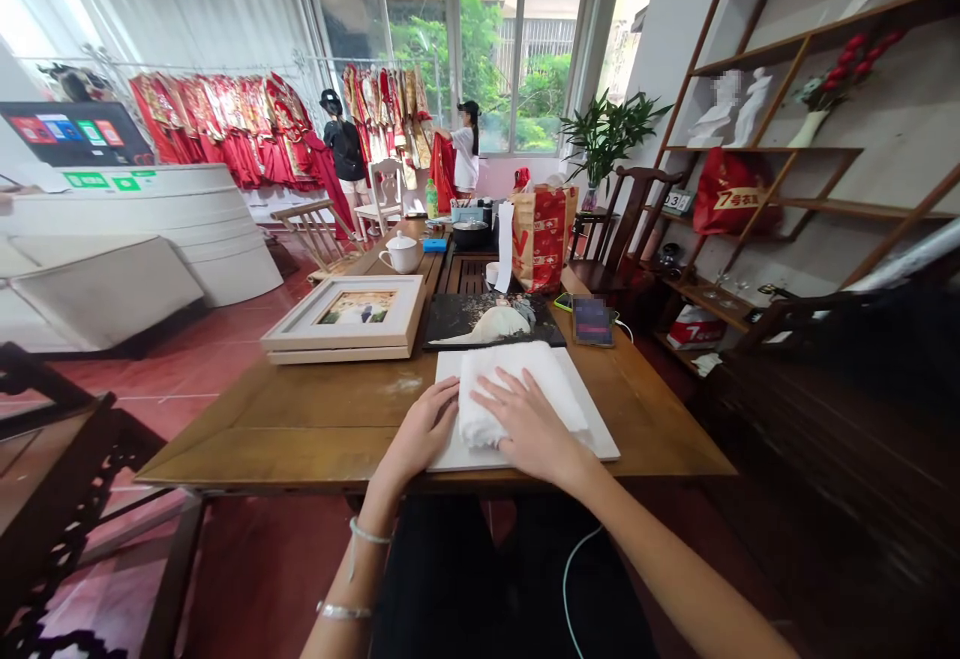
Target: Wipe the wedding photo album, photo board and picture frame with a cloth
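Note:
A folded white towel (555, 399) lies on a flat white board (600, 439) at the near edge of the wooden table. My right hand (521, 414) rests flat on the towel with its fingers spread. At the towel's left side, my left hand (427, 424) lies over the board's edge, fingers stretched out and close together. Neither hand grips anything that I can see. Just behind the board is a dark picture panel (487, 324) showing a pale dress.
Framed pictures (345, 319) are stacked on the table (300, 419) at left. A phone (592, 322), white teapot (403, 253) and paper bag (540, 239) stand beyond. Two people (346, 154) are by garment racks at the back. Wooden shelves (795, 199) rise at right.

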Demonstrator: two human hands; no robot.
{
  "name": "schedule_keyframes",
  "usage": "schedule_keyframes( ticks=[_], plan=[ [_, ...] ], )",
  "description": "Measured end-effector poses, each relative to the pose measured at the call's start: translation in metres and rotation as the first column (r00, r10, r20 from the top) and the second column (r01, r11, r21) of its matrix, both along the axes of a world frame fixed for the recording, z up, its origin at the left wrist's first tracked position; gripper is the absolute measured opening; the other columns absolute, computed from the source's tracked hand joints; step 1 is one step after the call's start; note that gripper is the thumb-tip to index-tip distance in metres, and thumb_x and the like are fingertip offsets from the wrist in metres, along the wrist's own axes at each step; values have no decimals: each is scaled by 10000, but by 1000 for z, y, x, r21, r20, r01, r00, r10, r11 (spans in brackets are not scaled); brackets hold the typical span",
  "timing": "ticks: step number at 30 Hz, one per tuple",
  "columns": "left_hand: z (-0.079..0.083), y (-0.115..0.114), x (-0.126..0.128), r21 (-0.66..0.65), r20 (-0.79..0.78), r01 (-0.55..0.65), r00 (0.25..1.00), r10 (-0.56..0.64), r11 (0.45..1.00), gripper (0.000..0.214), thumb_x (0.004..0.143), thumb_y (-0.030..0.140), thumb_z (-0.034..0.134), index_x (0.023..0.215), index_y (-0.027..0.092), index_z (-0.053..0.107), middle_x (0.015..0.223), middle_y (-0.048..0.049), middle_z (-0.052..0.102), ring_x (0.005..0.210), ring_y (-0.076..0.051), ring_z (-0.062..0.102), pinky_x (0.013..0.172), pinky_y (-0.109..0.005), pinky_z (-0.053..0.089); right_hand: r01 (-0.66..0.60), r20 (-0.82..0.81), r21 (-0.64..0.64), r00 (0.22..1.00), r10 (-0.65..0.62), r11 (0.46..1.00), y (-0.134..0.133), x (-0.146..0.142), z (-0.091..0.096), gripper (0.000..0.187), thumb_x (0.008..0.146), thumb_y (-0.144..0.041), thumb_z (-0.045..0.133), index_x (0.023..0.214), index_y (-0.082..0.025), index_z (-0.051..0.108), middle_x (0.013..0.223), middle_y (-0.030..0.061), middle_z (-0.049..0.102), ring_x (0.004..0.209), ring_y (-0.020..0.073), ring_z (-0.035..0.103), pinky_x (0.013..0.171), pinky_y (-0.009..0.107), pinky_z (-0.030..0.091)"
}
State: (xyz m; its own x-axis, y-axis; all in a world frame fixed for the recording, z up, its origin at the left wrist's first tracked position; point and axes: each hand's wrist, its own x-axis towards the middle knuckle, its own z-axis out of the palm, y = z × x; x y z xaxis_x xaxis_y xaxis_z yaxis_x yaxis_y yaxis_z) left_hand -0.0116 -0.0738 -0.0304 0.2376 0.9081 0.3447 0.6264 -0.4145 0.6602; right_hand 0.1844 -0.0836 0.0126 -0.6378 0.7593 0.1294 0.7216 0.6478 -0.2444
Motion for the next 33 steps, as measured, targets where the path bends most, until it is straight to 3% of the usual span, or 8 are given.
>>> schedule_keyframes(
  ticks=[4, 7, 12, 18, 23, 27, 30, 33],
  plan=[
    [0, -1, 0, 3, 5, -17, 1000, 17, 1000, 364, 898, 253, 395, 1172, 159, 615, 1306, -109, 563, 1227, -226, 508, 1073, -422, 372, -147, -42, -97, 989, 143, 984, -58, 29, 12, 822, 566, -65, 429, 1367, -248, 436, 1477, -23, 348, 1400, 208, 152, 1146, 477, 47],
    [-1, -2, -1, 13, 9, -26, 1000, 25, 1000, 365, 899, 262, 403, 1182, 153, 607, 1308, -110, 563, 1227, -227, 508, 1074, -429, 369, -120, -69, -160, 991, 111, 980, -73, 56, 18, 855, 529, -42, 394, 1353, -261, 457, 1436, -49, 410, 1382, 173, 223, 1154, 431, 114],
    [-2, -2, -4, 17, 17, -17, 1000, 17, 1000, 358, 886, 258, 426, 1181, 170, 608, 1311, -98, 564, 1230, -225, 507, 1076, -430, 368, 158, -87, -58, 983, -163, 986, -36, 71, 7, 770, 586, -34, 388, 1334, -186, 485, 1402, 6, 461, 1352, 212, 298, 1135, 447, 189],
    [2, -1, -6, -68, 80, 12, 997, -7, 998, 395, 893, 273, 373, 1176, 139, 616, 1330, -101, 551, 1254, -227, 485, 1104, -420, 324, 317, -32, 50, 948, -316, 947, -12, 24, -5, 635, 692, -97, 453, 1326, -65, 475, 1417, 129, 431, 1349, 308, 274, 1114, 500, 191],
    [7, -1, -5, -129, 145, -20, 989, 39, 991, 437, 918, 329, 319, 1166, 128, 617, 1322, -96, 561, 1245, -226, 495, 1104, -408, 322, 71, -61, 65, 996, -67, 995, -50, -20, -4, 641, 726, -131, 485, 1357, -38, 422, 1450, 172, 367, 1375, 302, 209, 1140, 482, 115],
    [12, -3, -2, -140, 189, -2, 982, 29, 990, 480, 952, 340, 230, 1159, 148, 618, 1292, -84, 589, 1220, -207, 522, 1080, -389, 357, -165, -93, -27, 982, 162, 986, -75, -19, 4, 663, 729, -155, 476, 1377, -38, 390, 1470, 160, 334, 1391, 256, 176, 1156, 434, 88],
    [10, -4, -1, -115, 149, -6, 989, 23, 993, 447, 945, 342, 278, 1129, 153, 639, 1303, -93, 576, 1224, -215, 515, 1073, -401, 364, -190, -129, -90, 976, 178, 978, -80, 6, 11, 704, 643, -100, 455, 1345, -152, 466, 1441, 30, 413, 1387, 205, 197, 1164, 397, 80],
    [4, -2, -1, -39, 67, -3, 998, 6, 999, 382, 876, 338, 467, 1183, 158, 607, 1323, -110, 554, 1235, -238, 502, 1082, -429, 351, -94, -135, -107, 988, 79, 990, -79, 37, 14, 790, 555, -54, 415, 1323, -218, 501, 1390, -25, 477, 1378, 193, 229, 1160, 422, 114]
  ],
)
